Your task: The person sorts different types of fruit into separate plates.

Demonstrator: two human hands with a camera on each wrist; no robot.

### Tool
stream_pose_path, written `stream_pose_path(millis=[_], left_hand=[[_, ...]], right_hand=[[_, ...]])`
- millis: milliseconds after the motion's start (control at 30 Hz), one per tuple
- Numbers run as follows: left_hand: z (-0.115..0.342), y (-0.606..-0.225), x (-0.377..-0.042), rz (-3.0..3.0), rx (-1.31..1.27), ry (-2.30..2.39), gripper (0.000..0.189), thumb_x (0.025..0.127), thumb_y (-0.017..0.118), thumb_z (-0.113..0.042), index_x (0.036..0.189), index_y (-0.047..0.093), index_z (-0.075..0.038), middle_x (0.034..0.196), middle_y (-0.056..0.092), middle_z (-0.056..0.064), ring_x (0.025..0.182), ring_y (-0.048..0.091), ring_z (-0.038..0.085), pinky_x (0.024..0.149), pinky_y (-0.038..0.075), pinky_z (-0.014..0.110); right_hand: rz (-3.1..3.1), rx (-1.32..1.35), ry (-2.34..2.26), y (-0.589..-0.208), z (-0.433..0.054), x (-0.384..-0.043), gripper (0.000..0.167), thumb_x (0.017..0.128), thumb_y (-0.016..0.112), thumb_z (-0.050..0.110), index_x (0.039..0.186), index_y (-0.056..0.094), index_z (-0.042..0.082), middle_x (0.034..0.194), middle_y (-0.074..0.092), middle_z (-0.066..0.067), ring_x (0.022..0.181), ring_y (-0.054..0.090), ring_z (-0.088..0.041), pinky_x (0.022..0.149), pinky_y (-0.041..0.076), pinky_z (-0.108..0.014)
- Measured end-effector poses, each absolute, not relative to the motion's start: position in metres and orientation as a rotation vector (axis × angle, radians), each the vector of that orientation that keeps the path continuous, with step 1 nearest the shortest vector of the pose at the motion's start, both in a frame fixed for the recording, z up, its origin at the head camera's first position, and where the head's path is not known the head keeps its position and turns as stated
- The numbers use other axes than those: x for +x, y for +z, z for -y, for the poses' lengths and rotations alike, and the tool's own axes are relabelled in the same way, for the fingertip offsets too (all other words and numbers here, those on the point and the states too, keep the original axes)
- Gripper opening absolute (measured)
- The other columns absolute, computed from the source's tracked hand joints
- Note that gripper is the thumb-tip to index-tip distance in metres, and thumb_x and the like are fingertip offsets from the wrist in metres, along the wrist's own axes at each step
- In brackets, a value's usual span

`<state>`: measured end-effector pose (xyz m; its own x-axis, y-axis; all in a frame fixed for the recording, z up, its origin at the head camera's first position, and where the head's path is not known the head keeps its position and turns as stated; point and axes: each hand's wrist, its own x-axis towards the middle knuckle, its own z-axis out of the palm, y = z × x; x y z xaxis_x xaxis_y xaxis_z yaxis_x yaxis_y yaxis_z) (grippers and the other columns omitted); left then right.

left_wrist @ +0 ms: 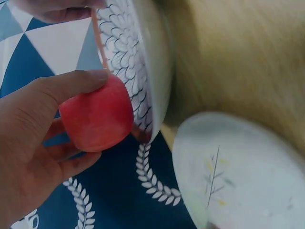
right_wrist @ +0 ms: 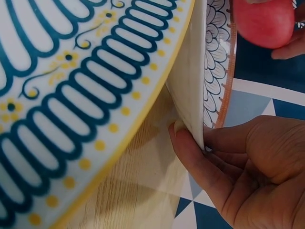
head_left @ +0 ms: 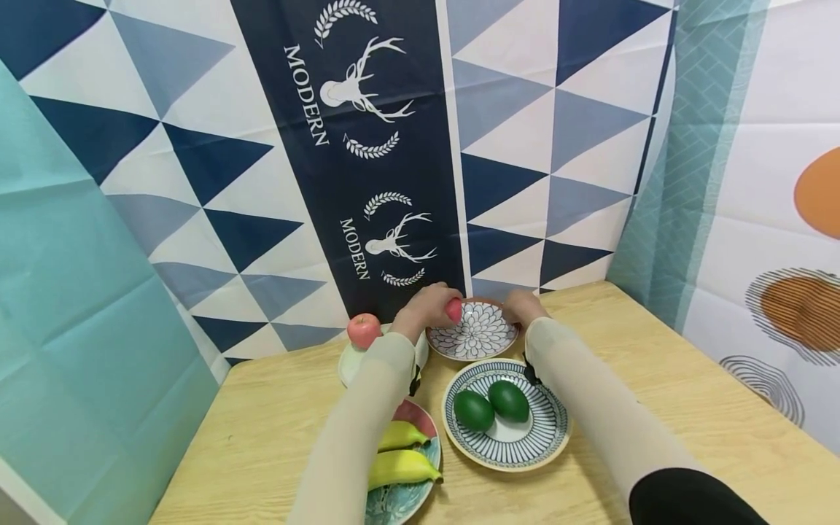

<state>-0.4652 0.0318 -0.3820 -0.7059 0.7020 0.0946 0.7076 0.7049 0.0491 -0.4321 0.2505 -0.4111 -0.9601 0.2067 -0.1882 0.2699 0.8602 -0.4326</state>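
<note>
My left hand (head_left: 429, 306) grips a red apple (head_left: 453, 310) (left_wrist: 97, 119) (right_wrist: 264, 21) just over the left rim of a flower-patterned plate (head_left: 475, 335) (left_wrist: 131, 71) (right_wrist: 214, 71) at the back of the wooden table (head_left: 656, 379). My right hand (head_left: 521, 306) (right_wrist: 238, 167) pinches that plate's right rim, thumb under the edge and fingers behind it. A second red apple (head_left: 364, 329) sits on a white plate (head_left: 346, 364) (left_wrist: 238, 176) to the left.
In front stands a blue-striped plate (head_left: 525, 441) (right_wrist: 71, 109) with two green fruits (head_left: 491, 405). A plate (head_left: 420, 481) with two bananas (head_left: 400, 456) lies near my left forearm. Patterned cloth walls (head_left: 367, 146) close in the back and both sides.
</note>
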Motion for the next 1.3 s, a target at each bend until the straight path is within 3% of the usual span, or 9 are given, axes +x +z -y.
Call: stream_pose_path(millis=[233, 533, 633, 833, 1067, 1300], left_hand=[[-0.039, -0.399, -0.461, 2.887, -1.195, -0.125, 0.062, 0.084, 0.088, -0.022, 0.142, 0.068, -0.017, 0.122, 0.063, 0.007, 0.104, 0.059, 0.021, 0.089, 0.052, 0.031], [-0.04, -0.411, -0.479, 2.903, -1.192, -0.106, 0.063, 0.086, 0.085, -0.029, 0.144, 0.065, -0.017, 0.122, 0.063, 0.007, 0.106, 0.06, 0.022, 0.09, 0.054, 0.033], [-0.037, -0.404, -0.468, 2.922, -1.194, -0.113, 0.067, 0.087, 0.085, -0.026, 0.149, 0.062, -0.018, 0.125, 0.061, 0.008, 0.107, 0.059, 0.022, 0.092, 0.053, 0.032], [-0.036, -0.404, -0.464, 2.929, -1.182, -0.113, 0.072, 0.09, 0.085, -0.028, 0.155, 0.055, -0.022, 0.125, 0.058, 0.007, 0.105, 0.057, 0.019, 0.089, 0.052, 0.03], [-0.037, -0.404, -0.461, 2.927, -1.204, -0.143, 0.074, 0.092, 0.081, -0.034, 0.159, 0.05, -0.026, 0.125, 0.058, 0.009, 0.106, 0.058, 0.02, 0.089, 0.053, 0.03], [-0.029, -0.392, -0.467, 2.85, -1.217, -0.152, 0.066, 0.1, 0.067, -0.049, 0.156, 0.054, -0.019, 0.138, 0.058, 0.01, 0.118, 0.057, 0.022, 0.104, 0.05, 0.038]], right_hand=[[-2.903, 0.317, -0.65, -0.414, -0.243, -0.433, 0.014, 0.096, 0.055, -0.001, 0.088, 0.066, -0.005, 0.095, 0.062, -0.021, 0.075, 0.061, -0.028, 0.055, 0.052, -0.029], [-2.93, 0.31, -0.671, -0.409, -0.236, -0.435, 0.015, 0.096, 0.056, -0.002, 0.104, 0.067, -0.009, 0.109, 0.062, -0.027, 0.088, 0.063, -0.035, 0.06, 0.055, -0.032], [-2.929, 0.302, -0.621, -0.409, -0.236, -0.437, 0.015, 0.096, 0.057, -0.002, 0.104, 0.067, -0.009, 0.109, 0.062, -0.027, 0.089, 0.064, -0.034, 0.06, 0.056, -0.031], [-2.9, 0.34, -0.681, -0.408, -0.237, -0.438, 0.016, 0.098, 0.055, -0.001, 0.107, 0.065, -0.01, 0.106, 0.061, -0.027, 0.081, 0.066, -0.032, 0.057, 0.058, -0.031], [-2.883, 0.319, -0.742, -0.408, -0.242, -0.432, 0.012, 0.096, 0.054, -0.004, 0.1, 0.064, -0.01, 0.098, 0.061, -0.025, 0.072, 0.064, -0.028, 0.055, 0.055, -0.03], [-2.87, 0.312, -0.739, -0.412, -0.253, -0.433, 0.011, 0.095, 0.055, -0.005, 0.09, 0.064, -0.009, 0.085, 0.064, -0.022, 0.058, 0.066, -0.021, 0.055, 0.058, -0.03]])
